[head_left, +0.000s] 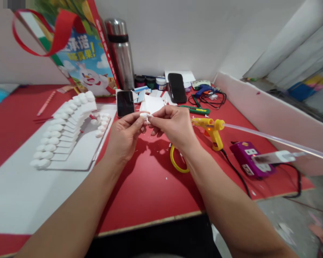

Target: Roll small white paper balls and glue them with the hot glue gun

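Note:
My left hand (123, 138) and my right hand (176, 127) meet above the red table. Between their fingertips they pinch a small white piece (144, 115), soft-looking and rounded, partly hidden by the fingers; its material I cannot make out. To the left stands a white stepped model (67, 146) like a curved staircase, with white rounded lumps (51, 140) lining its outer side. More small white lumps (99, 133) sit on the base at its right. A yellow scissors handle (174, 163) shows beside my right forearm.
A yellow glue gun (214, 134) with a long clear glue stick (274, 138) lies at right, near a purple power strip (250, 161). Behind are two phones (125, 103), a green cutter (196, 109), paint jars (150, 83), a steel flask (123, 59) and a printed bag (88, 61).

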The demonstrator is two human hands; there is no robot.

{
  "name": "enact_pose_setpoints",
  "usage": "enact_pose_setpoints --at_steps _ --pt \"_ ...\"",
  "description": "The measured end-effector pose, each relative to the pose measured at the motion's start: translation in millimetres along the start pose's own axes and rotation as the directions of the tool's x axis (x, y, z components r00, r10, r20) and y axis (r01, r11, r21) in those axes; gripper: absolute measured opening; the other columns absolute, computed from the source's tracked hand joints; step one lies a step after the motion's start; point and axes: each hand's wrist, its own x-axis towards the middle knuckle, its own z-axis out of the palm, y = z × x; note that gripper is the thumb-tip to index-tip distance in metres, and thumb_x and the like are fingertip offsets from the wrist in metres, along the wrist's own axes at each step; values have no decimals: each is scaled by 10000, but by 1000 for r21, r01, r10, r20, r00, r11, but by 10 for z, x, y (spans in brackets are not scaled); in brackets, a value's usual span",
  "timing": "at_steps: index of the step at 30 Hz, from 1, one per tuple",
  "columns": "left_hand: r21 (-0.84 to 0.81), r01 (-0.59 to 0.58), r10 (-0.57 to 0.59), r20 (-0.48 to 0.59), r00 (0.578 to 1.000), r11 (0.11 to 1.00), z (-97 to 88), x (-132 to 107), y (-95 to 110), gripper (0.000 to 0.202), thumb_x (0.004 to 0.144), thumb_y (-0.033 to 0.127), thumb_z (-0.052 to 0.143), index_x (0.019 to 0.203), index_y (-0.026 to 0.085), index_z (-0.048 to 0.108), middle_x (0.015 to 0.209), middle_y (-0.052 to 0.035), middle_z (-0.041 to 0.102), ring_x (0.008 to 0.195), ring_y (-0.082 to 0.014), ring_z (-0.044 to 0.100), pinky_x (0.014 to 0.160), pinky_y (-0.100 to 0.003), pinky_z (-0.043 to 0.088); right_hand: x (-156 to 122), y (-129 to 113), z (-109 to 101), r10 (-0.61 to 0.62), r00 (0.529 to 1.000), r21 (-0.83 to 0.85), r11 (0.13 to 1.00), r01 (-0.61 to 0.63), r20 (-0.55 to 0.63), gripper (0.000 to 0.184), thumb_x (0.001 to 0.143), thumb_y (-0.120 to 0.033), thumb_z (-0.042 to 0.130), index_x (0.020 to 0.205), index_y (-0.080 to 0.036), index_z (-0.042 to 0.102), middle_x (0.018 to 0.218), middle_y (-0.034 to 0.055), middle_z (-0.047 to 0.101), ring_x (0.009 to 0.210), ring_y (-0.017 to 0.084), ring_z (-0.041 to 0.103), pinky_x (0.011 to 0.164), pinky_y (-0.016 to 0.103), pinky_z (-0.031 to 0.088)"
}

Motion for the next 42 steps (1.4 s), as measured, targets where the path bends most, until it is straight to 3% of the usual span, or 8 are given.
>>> enact_pose_setpoints --at_steps 3,6,13,18,25,31,34,42 --pt "116 -95 99 -25 995 989 15 -36 -55 213 775 324 877 948 208 833 803 -18 735 663 -98 577 668 -231 489 -68 -10 50 -261 960 -350 913 211 -101 180 804 -147 702 648 -185 620 581 -6 650 514 119 609 502 241 440" --pt "287 -210 232 -44 972 935 3 -63 -89 223 839 382 829 1004 231 828 885 -29 765 725 -128 626 712 -264 515 -102 -6 78 -357 930 -456 844 282 -87 197 823 -140 670 649 -189 595 600 -8 641 557 121 603 534 246 421" --pt "447 -315 360 -16 933 837 -36 -49 -92 230 892 412 773 1052 254 819 931 -31 773 792 -161 667 762 -293 553 -47 15 53 -145 989 -43 988 146 37 164 864 -253 717 753 -177 623 632 -5 680 476 110 634 461 220 470" --pt "461 -308 337 20 941 832 -52 -29 -63 238 906 415 755 1070 253 812 933 -41 765 832 -178 679 780 -304 568 -45 -83 40 -5 998 183 983 -6 62 168 800 -202 768 726 -157 624 610 -11 681 425 97 620 381 188 443" --pt "566 -439 496 60 866 698 -31 -55 -72 180 945 320 717 1079 252 816 916 -25 740 787 -148 670 746 -267 551 -61 -18 102 -77 997 167 983 73 19 226 823 -308 796 753 -165 636 631 2 700 449 118 649 414 213 491" --pt "651 -531 613 127 780 542 2 -71 -115 217 965 278 690 1149 284 806 971 -13 771 847 -151 693 806 -277 570 -66 72 84 -246 968 -69 968 243 -39 146 910 -260 687 799 -187 626 692 3 712 499 124 660 493 243 492" --pt "622 -551 594 165 787 557 3 -80 -91 232 964 254 692 1167 279 802 979 -17 780 855 -151 702 822 -282 579 -49 70 21 -312 950 -193 934 302 -25 148 908 -246 687 790 -190 617 693 1 693 537 124 641 536 253 486" --pt "536 -421 407 153 901 732 -86 -82 59 282 910 333 761 1183 269 792 971 -35 748 831 -166 701 799 -291 592 -34 22 -81 -312 941 -177 926 332 132 116 942 -278 662 856 -201 650 742 2 700 590 123 626 616 272 509"
